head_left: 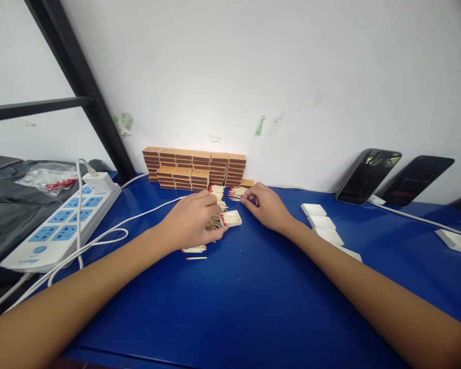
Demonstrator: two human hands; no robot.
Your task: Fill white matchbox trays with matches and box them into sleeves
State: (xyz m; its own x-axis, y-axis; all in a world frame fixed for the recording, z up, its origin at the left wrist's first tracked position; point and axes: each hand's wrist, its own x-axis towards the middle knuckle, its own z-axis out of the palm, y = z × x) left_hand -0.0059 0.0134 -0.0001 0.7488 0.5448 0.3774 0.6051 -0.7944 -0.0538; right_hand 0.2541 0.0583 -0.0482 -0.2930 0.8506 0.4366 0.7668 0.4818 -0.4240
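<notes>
Holding is done by the left grip (197,220): the match tray (232,219) is pinched at its left end between thumb and curled fingers. Back of that grip is turned up, thumb laid along the near side, pointing right. Left forearm (111,274) is angled in from the lower left corner. Tray is part-filled with matches, red heads to the left; whether it is touching the bench (230,312) cannot be told.

Right grip (264,207) is lowered at the right edge of a small match pile (236,192), thumb and index drawn close together, wrist bent slightly inward. Whether a match is pinched there cannot be told. Right forearm (353,277) is angled in from the lower right.

More loose matches (217,191) are heaped just left of that pile, and others are partly covered by the left grip. One single match (196,258) is laid out nearer the front.

Matchboxes (182,155) are stacked behind, against the wall (230,66), with a lower row set in front. To the right, white trays (322,222) are lined up beside the right forearm. Two phones (369,177) are leaned on the wall. Far left, a power strip (61,225) is set with a charger (99,183) plugged in.
</notes>
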